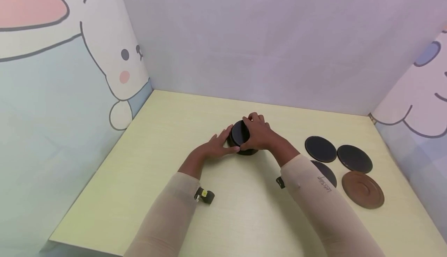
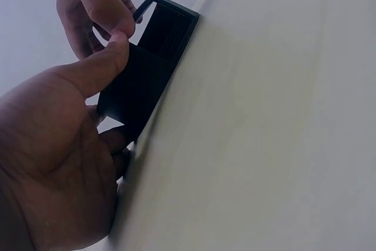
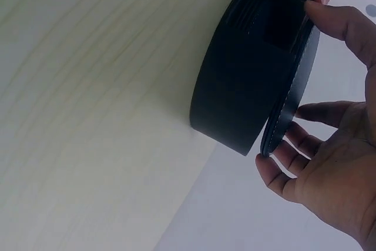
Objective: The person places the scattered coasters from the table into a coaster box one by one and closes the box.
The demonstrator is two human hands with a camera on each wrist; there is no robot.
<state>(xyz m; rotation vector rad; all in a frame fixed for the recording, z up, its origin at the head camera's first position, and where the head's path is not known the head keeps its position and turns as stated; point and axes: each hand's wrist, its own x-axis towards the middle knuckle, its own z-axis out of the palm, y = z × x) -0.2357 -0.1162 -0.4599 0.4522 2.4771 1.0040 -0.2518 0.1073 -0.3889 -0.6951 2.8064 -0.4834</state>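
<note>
A black round coaster holder point(image 3: 235, 80) with a cutout in its side wall stands on the table. On its top lies a black stitched-edge coaster point(image 3: 292, 101), its near edge slightly apart from the holder's rim in the right wrist view. My right hand point(image 1: 259, 133) grips this coaster by the edge, thumb on the near side and fingers round the far side. My left hand point(image 1: 215, 147) holds the coaster holder from the left, thumb near the top beside the cutout. Both thumbs meet close together there. What lies inside the holder is mostly dark.
To the right on the pale table point(image 1: 146, 179) lie black round discs point(image 1: 320, 149), one partly behind my right sleeve. A brown disc point(image 1: 363, 189) with a ring mark lies in front of them. A pale wall point(image 1: 258, 47) borders the table's far edge.
</note>
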